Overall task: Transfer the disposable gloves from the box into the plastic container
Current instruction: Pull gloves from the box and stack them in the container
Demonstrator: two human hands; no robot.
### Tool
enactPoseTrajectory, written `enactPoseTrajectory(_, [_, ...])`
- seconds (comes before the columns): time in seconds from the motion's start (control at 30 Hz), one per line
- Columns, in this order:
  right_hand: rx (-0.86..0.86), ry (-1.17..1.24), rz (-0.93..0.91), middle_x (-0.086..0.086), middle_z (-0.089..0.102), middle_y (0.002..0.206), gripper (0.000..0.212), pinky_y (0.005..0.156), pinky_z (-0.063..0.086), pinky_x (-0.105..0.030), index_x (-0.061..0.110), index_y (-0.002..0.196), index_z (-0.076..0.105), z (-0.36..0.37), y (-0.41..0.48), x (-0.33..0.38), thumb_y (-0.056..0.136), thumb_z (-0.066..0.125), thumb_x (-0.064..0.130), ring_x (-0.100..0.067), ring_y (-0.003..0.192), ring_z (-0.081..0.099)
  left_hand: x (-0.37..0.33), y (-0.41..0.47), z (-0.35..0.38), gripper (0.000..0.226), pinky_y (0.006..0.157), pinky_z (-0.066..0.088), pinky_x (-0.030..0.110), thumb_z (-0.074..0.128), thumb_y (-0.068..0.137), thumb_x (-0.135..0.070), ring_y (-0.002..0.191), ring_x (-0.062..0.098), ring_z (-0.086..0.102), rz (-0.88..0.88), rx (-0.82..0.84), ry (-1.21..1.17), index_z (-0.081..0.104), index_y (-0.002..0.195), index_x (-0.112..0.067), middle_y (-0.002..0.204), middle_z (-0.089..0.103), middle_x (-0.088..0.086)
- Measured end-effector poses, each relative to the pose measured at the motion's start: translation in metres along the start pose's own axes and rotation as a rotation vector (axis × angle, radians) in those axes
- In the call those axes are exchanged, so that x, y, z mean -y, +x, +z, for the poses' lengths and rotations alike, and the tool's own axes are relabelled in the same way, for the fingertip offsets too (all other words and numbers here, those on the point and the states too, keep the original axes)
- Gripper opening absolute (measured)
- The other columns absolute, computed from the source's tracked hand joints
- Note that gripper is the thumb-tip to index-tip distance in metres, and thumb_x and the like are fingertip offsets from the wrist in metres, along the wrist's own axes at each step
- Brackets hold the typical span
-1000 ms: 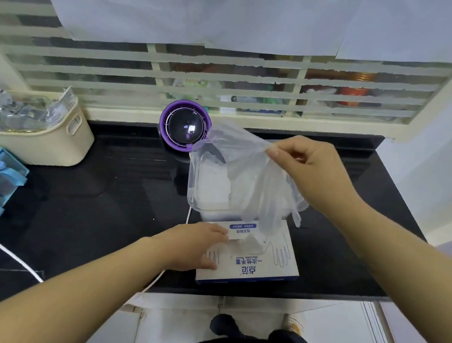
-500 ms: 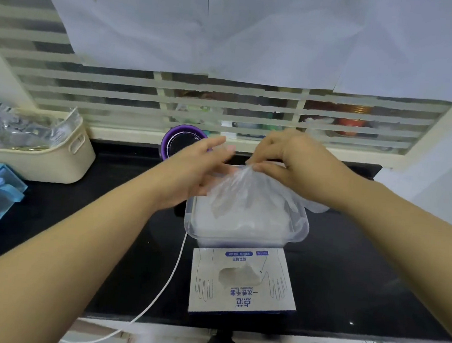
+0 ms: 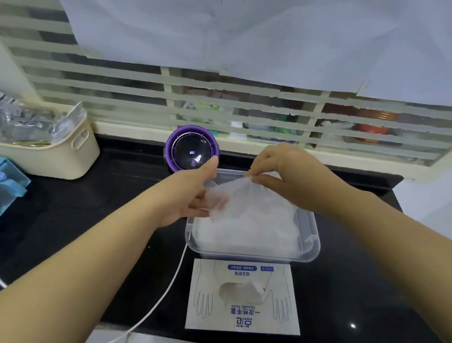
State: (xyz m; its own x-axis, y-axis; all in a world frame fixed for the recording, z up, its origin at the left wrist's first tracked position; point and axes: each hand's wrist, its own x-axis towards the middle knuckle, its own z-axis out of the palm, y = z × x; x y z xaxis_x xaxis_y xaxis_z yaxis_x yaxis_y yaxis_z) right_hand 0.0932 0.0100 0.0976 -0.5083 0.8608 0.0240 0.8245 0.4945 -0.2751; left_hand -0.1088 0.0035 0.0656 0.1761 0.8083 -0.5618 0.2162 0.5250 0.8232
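Both hands, left hand (image 3: 190,195) and right hand (image 3: 287,173), pinch a glove (image 3: 247,200) over the well-filled container (image 3: 314,240); more show in the box (image 3: 244,297) at 6 o'clock.

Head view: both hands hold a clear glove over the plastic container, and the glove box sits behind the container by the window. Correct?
Not quite. In the head view the glove box lies in front of the plastic container, nearer the person. Left hand and right hand do hold the glove over it.
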Motion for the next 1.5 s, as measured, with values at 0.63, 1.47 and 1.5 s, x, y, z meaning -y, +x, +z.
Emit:
enactPoseTrajectory(0.63, [0.097,-0.151,0.011,0.003,0.029,0.153,0.059,0.116,0.018,-0.035,0.034,0.146,0.028,0.007,0.011,-0.006,0.093,0.051,0.044,-0.017,0.139,0.025,-0.011,0.024,0.001,0.070,0.077,0.056,0.025,0.065,0.086,-0.006,0.092,0.014,0.065,0.340,-0.086,0.302,0.036,0.146,-0.027,0.120,0.056,-0.007])
enactPoseTrajectory(1.47, [0.611,-0.152,0.320,-0.019,-0.005,0.157,0.102,0.116,0.018,-0.048,0.010,0.150,-0.009,0.131,0.009,-0.049,0.087,0.056,0.055,-0.038,0.144,0.001,0.052,0.096,0.043,0.081,0.086,0.048,0.039,0.070,0.085,-0.038,0.114,0.030,0.049,0.149,0.181,1.668,0.024,0.145,-0.010,0.138,0.031,0.013])
enactPoseTrajectory(1.5, [0.662,-0.146,0.360,-0.021,-0.009,0.156,0.100,0.116,0.014,-0.050,0.007,0.150,-0.010,0.136,0.010,-0.052,0.088,0.053,0.054,-0.040,0.143,-0.005,0.054,0.098,0.043,0.082,0.089,0.048,0.040,0.071,0.084,-0.037,0.114,0.030,0.048,0.139,0.186,1.672,0.024,0.146,-0.009,0.139,0.030,0.013])
